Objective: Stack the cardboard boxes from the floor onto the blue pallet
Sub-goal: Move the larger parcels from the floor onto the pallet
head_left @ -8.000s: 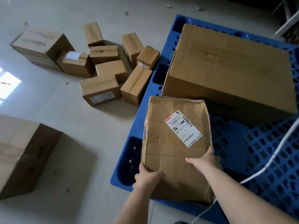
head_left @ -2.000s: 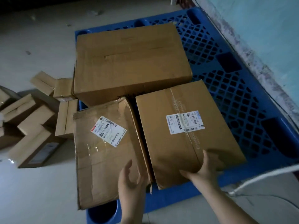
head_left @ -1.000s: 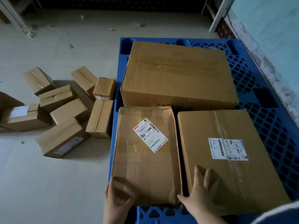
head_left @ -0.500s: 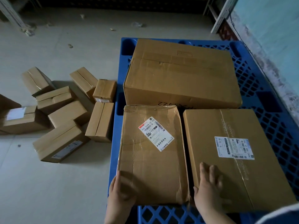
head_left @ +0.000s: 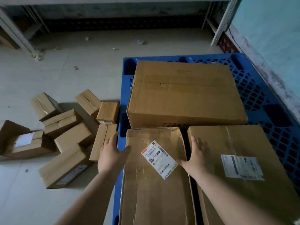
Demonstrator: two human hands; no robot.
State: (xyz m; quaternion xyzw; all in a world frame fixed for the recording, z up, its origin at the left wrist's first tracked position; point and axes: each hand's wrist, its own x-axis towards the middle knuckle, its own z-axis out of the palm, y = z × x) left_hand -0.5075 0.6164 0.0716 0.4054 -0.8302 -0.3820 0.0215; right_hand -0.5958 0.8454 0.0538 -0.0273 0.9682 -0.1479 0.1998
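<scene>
Since half a second ago both hands are being shown farther up the worn box (head_left: 155, 176), no longer at its near edge, and the view is being tipped up so that shelving legs and the far wall are being taken in.

The left hand (head_left: 112, 153) is being held at the box's left edge with fingers straight and spread, the thumb lying over the top face; nothing is being gripped. The right hand (head_left: 197, 153) is being laid flat over the dark gap between the worn box and the box on the near right (head_left: 243, 168), fingers extended, thumb resting on the worn box's top (a released pose, not a clench).

Three boxes are being carried by the blue pallet (head_left: 266, 111): the large box (head_left: 185, 93) at the far side, with the two others side by side in front of it. A white shipping label (head_left: 158, 159) with a red strip and barcodes is being shown tilted on the worn box; its print is too small to be read. A second white label (head_left: 242, 167) on the near-right box is blurred. Dark handwriting on the large box's near face is being seen upside down, perhaps "22".

A cluster of small boxes (head_left: 71, 135) is being left on the floor (head_left: 48, 70) to the left of the pallet, one bearing a white label (head_left: 24, 139).
</scene>
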